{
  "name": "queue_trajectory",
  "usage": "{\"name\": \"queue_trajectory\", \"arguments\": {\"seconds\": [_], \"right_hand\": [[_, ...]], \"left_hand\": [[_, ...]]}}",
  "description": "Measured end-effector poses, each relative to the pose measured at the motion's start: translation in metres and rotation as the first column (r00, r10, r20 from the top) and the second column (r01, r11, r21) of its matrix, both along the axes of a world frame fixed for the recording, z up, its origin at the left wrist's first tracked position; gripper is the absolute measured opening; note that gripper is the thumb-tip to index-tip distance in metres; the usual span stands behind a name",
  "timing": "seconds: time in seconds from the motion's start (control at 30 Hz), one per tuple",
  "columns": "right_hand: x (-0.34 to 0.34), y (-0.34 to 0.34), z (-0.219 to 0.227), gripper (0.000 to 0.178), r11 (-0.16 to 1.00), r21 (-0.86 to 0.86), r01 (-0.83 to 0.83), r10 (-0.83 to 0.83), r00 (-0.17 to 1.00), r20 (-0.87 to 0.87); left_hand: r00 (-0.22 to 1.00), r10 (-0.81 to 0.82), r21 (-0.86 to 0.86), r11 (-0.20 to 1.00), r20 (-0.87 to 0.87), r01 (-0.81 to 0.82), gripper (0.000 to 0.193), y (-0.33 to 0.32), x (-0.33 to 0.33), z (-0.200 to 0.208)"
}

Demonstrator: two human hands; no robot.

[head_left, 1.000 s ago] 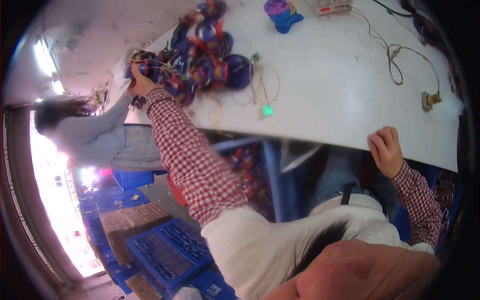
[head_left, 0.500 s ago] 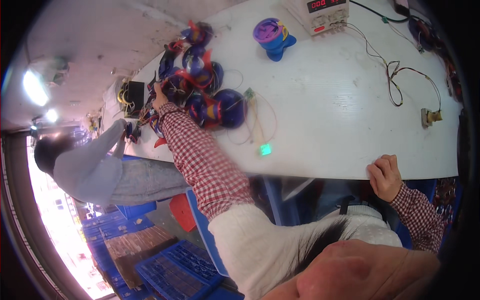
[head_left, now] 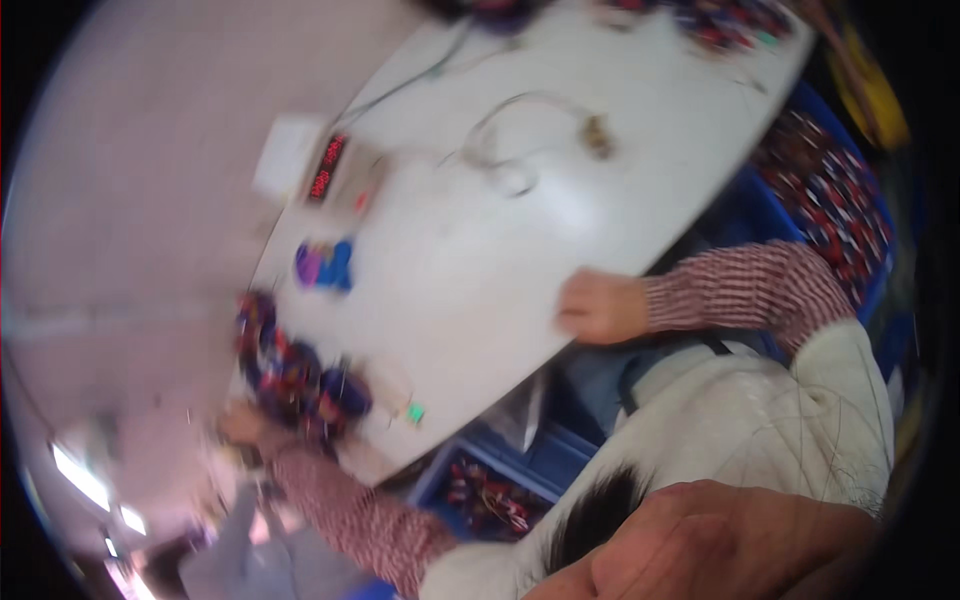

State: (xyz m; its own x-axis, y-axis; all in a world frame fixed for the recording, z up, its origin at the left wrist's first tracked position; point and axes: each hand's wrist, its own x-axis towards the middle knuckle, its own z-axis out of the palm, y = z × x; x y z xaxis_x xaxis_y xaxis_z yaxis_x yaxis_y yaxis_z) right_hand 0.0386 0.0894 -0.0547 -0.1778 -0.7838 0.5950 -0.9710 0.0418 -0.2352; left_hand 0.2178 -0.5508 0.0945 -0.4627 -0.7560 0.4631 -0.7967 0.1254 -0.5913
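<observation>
My left hand (head_left: 240,425), smeared by motion, reaches to the far left, beside a pile of dark blue and red rounded parts (head_left: 285,370). Blur hides its fingers and whatever they may touch. On the near side of the pile, a small board glowing green (head_left: 416,411) lies on the white table (head_left: 480,300), with thin wires around it. My right hand (head_left: 600,305) is at the table's near edge, its fingers curled in and nothing visible in them.
A blue cup-shaped thing with purple inside (head_left: 340,265) stands beyond the pile, near a power supply with red digits (head_left: 327,168). Looped wires end at a brass-coloured piece (head_left: 597,138). Blue bins of red and blue parts (head_left: 825,200) flank the table; another person (head_left: 270,560) is lower left.
The view has swung to the right, bringing bins of parts into sight and blurring the picture. My left hand is still by the pile; my right hand is still at the table's edge, fingers curled.
</observation>
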Motion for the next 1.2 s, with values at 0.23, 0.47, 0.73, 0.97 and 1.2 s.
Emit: {"name": "queue_trajectory", "arguments": {"seconds": [0.23,0.47,0.73,0.97,1.2], "right_hand": [[-0.014,0.046,-0.013,0.018,0.914,-0.405,0.032,0.124,0.927,0.355],[-0.088,0.203,0.003,0.016,0.695,-0.25,0.674,-0.398,0.65,0.647],[-0.193,0.339,-0.006,0.02,0.319,-0.227,0.92,-0.541,0.373,0.753],[-0.241,0.364,-0.01,0.024,0.374,0.126,0.919,-0.488,0.08,0.869],[-0.237,0.349,-0.022,0.03,0.537,0.254,0.804,-0.411,-0.014,0.912]], "left_hand": [[0.182,-0.165,0.217,-0.225,-0.969,0.95,0.024,0.402,-0.193,0.0],[0.286,-0.399,0.477,-0.554,-0.872,0.682,0.028,0.588,-0.347,-0.032],[-0.132,-0.694,0.449,-0.586,-0.708,0.674,0.071,0.782,-0.468,-0.106],[-0.409,-0.868,0.612,-0.49,-0.28,0.621,0.084,0.827,-0.484,-0.128],[-0.302,-0.874,0.589,-0.481,-0.381,0.649,0.068,0.788,-0.411,-0.131]]}}
